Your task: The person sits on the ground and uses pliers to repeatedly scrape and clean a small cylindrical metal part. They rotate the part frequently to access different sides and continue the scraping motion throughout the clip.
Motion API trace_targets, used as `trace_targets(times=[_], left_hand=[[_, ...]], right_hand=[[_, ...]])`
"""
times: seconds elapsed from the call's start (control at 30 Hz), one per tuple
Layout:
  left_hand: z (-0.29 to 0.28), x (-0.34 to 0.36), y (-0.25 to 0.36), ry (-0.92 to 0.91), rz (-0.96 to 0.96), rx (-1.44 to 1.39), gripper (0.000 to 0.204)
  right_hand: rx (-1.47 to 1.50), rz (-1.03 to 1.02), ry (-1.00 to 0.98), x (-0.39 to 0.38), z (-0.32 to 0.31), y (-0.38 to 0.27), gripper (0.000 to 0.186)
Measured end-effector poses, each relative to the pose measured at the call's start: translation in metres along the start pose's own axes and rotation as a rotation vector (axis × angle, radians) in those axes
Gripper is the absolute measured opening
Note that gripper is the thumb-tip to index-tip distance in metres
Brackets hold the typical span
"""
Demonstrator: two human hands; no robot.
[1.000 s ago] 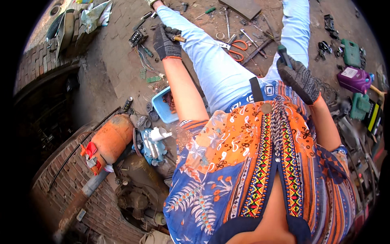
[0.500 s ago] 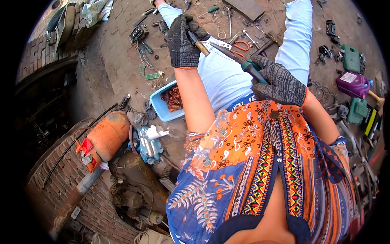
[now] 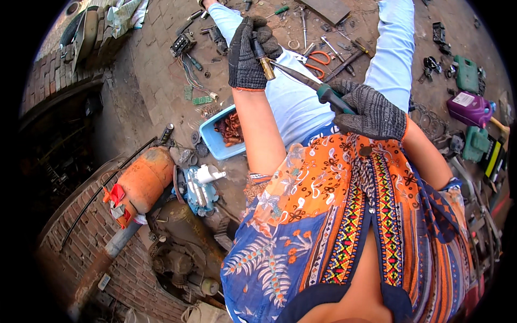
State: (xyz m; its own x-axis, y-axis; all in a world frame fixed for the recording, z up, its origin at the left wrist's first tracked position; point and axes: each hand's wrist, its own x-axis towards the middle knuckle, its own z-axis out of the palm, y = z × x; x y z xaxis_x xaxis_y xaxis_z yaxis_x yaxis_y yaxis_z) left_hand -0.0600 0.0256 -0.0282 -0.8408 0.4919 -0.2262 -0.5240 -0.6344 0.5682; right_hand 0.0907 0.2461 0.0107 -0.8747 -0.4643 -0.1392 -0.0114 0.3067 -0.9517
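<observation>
My left hand [image 3: 249, 56], in a dark grey knit glove, is closed round a dark cylindrical part with a brass-coloured end [image 3: 267, 70]. The brass end sticks out below the fingers. My right hand [image 3: 371, 111], gloved the same way, grips what look like long-nose pliers [image 3: 297, 77] with green and black handles. Their narrow tip points up and left and is close beside the brass end; I cannot tell whether they touch. Both hands are above my outstretched legs in light blue trousers [image 3: 293, 99].
A blue tub [image 3: 216, 149] of copper-coloured scrap stands by my left forearm. Orange-handled scissors [image 3: 319, 63], a hammer [image 3: 350, 62] and other tools lie ahead between my legs. An orange gas cylinder [image 3: 148, 175] is at left; a purple jug [image 3: 467, 107] and a green case [image 3: 466, 74] sit at right.
The pliers' tip has come closer to the brass end of the part. My left hand has shifted slightly right, and the right hand has turned a little.
</observation>
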Motion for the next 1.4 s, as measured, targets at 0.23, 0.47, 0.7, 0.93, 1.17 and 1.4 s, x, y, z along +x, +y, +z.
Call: trace_targets(times=[0.23, 0.47, 0.7, 0.93, 1.17, 1.4], left_hand=[[-0.004, 0.000, -0.006, -0.144, -0.088, -0.136, 0.031], [-0.005, 0.001, -0.013, -0.101, -0.025, -0.080, 0.025], [-0.005, 0.002, -0.013, -0.214, -0.028, -0.080, 0.025], [0.005, -0.009, -0.009, -0.295, -0.087, -0.207, 0.028], [0.004, 0.005, -0.019, -0.327, -0.175, -0.281, 0.029], [0.007, 0.002, -0.017, -0.374, -0.139, -0.315, 0.034]], right_hand=[[0.524, 0.194, -0.195, 0.001, -0.006, -0.016, 0.034], [0.592, 0.272, -0.257, 0.003, -0.007, -0.019, 0.031], [0.724, 0.283, -0.380, -0.001, -0.008, -0.012, 0.035], [0.677, 0.210, -0.466, 0.002, -0.010, -0.012, 0.046], [0.710, 0.254, -0.409, 0.007, -0.010, -0.011, 0.051], [0.750, 0.262, -0.401, 0.004, -0.008, -0.013, 0.044]])
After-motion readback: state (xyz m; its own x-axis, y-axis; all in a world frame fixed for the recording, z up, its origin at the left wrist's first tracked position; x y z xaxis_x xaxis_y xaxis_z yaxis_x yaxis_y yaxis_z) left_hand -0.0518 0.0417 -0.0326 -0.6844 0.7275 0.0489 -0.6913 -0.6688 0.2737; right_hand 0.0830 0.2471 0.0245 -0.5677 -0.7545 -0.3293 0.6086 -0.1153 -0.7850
